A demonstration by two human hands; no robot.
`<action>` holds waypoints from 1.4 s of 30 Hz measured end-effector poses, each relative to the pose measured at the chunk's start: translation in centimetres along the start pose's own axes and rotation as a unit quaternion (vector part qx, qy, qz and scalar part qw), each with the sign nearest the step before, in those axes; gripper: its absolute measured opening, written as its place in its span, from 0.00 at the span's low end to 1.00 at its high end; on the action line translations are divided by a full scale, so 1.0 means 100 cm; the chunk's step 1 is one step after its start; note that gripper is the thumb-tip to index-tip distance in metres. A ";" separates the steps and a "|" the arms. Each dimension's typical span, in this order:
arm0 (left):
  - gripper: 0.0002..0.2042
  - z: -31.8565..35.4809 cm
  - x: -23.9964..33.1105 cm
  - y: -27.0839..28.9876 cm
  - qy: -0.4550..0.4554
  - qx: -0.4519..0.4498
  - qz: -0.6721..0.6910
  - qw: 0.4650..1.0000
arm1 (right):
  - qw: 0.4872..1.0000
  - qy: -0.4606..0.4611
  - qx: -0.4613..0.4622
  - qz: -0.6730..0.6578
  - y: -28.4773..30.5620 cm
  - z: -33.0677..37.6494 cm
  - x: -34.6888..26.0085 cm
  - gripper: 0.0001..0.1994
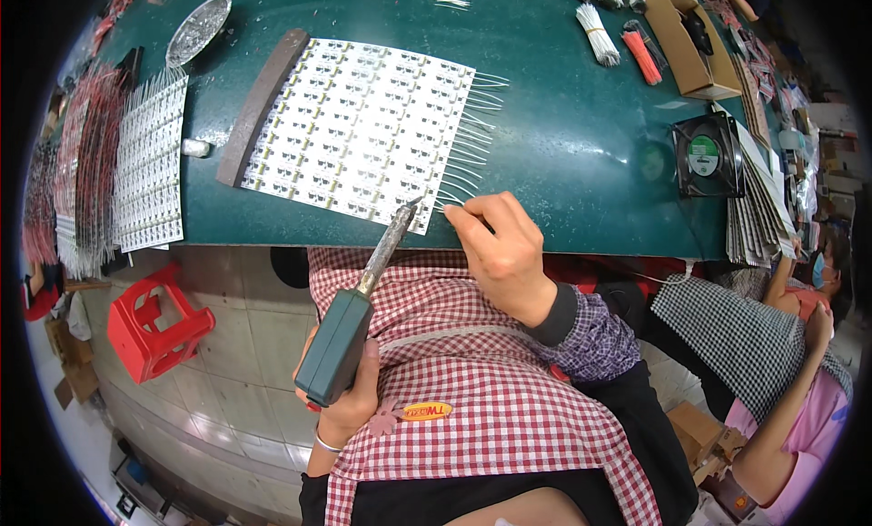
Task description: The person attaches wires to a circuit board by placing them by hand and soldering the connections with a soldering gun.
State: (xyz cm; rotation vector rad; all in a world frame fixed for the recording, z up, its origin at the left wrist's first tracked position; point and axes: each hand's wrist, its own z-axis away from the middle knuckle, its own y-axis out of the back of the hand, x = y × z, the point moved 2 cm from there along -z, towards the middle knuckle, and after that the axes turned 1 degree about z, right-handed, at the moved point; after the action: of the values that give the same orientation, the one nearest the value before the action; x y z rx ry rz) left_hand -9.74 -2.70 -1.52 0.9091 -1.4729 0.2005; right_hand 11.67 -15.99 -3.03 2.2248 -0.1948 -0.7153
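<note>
My left hand (361,387) is wrapped round the dark green grip of a soldering iron (338,344). The iron's tip touches or hovers just over the near right corner of a white circuit board panel (363,126); I cannot tell which. Rows of small parts cover the panel, and short white wires (472,144) stick out along its right edge. At that same corner my right hand (504,249) is closed, thumb and forefinger pinched on the end of a white wire (447,205). A dark brown bar (263,108) lies along the panel's left edge.
More wired panels (150,163) stand at the left, near an oval metal dish (200,30). Bundles of white wires (597,35) and red wires (642,55), a cardboard box (688,40) and a black fan (707,155) sit at the right. A co-worker (790,399) sits beyond; a red stool (159,322) stands below.
</note>
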 end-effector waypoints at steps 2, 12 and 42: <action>0.17 0.003 -0.004 0.001 0.017 -0.011 0.019 1.000 | 1.000 -0.003 -0.001 0.003 0.004 0.003 0.000 0.14; 0.15 -0.008 0.002 -0.004 -0.021 -0.025 -0.015 0.999 | 0.999 0.032 -0.014 -0.016 -0.001 0.003 0.004 0.17; 0.10 0.000 0.010 -0.003 0.066 0.040 0.048 0.996 | 1.000 -0.005 0.001 -0.003 0.024 0.008 -0.001 0.18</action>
State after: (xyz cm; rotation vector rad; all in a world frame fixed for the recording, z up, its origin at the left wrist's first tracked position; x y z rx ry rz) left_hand -9.46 -3.28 -0.74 0.8724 -1.3948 0.3852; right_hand 11.34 -18.04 -1.69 2.2252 -0.1954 -0.7300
